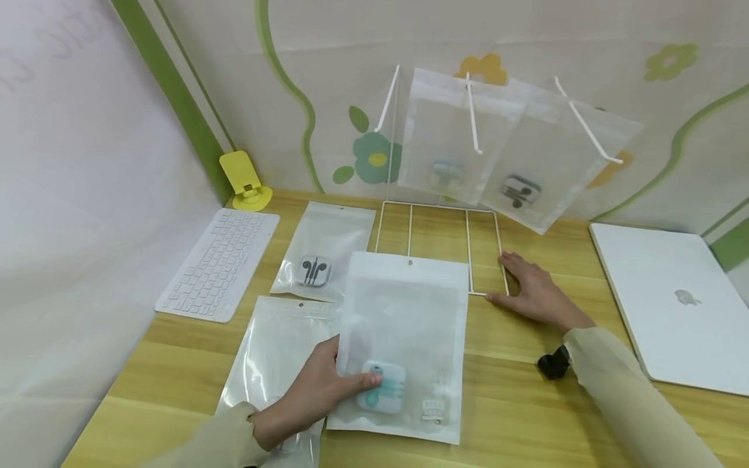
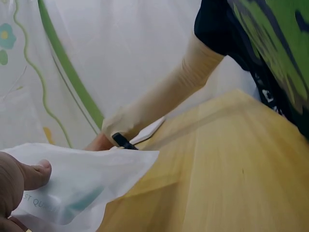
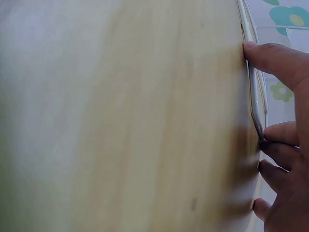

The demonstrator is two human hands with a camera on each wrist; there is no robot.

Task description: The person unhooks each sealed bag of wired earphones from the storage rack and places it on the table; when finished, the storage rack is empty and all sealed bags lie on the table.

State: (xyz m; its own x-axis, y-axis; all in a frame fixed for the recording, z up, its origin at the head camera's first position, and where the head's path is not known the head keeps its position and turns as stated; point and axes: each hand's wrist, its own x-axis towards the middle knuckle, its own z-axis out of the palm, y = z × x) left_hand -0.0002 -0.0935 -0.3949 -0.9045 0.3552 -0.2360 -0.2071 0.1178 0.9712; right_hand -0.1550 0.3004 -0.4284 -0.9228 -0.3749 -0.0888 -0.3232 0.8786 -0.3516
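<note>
A white, partly see-through zip bag [image 1: 404, 318] with a hang hole is in my left hand [image 1: 318, 387]. The thumb presses on its front and the other fingers are behind it. Inside lies a square clear case of white-and-teal earphones [image 1: 383, 393]; a small white printed patch is at the lower right. In the left wrist view the bag [image 2: 111, 169] is tilted and its printing is partly covered. At the front right corner of a white wire rack [image 1: 467, 234], my right hand [image 1: 538, 296] rests spread, thumb and fingertips touching the base wire [image 3: 252, 92].
Two bags hang on the rack's upper prongs, one with teal earphones [image 1: 446, 174], one with black earphones [image 1: 519, 190]. Another bag [image 1: 333, 234] and a partly covered bag [image 1: 257, 351] lie left. Around stand a keyboard [image 1: 219, 263], yellow phone stand [image 1: 242, 179] and laptop [image 1: 667, 325].
</note>
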